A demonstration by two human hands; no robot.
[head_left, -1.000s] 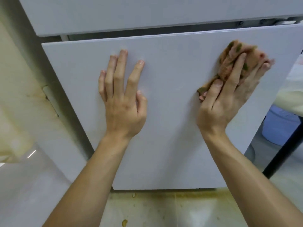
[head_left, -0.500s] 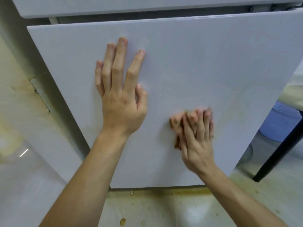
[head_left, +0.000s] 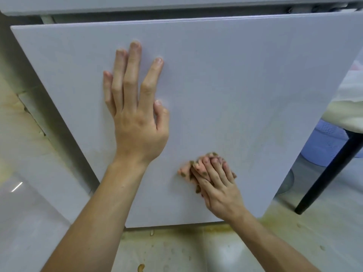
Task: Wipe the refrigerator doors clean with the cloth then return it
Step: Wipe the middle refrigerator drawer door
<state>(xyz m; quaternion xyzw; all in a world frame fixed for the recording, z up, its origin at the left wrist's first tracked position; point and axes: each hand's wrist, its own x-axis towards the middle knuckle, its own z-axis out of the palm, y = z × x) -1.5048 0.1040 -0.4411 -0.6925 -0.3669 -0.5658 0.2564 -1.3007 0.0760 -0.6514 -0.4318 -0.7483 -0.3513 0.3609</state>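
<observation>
The white lower refrigerator door [head_left: 245, 95] fills most of the view, seen from above. My left hand [head_left: 135, 118] lies flat on its left half, fingers spread and pointing up. My right hand [head_left: 218, 185] presses a bunched pinkish cloth with dark green spots [head_left: 186, 170] against the lower middle of the door. Most of the cloth is hidden under my fingers. The bottom edge of the upper refrigerator door [head_left: 176, 4] runs along the top of the frame.
A black table leg [head_left: 330, 173] slants down at the right, with a blue perforated basket [head_left: 326, 142] behind it. The pale floor [head_left: 176, 250] below the door has yellowish stains and drops. A beige wall [head_left: 11, 118] stands at the left.
My right hand has swept the cloth from the door's upper right corner down to its lower middle. My left hand stays flat on the door.
</observation>
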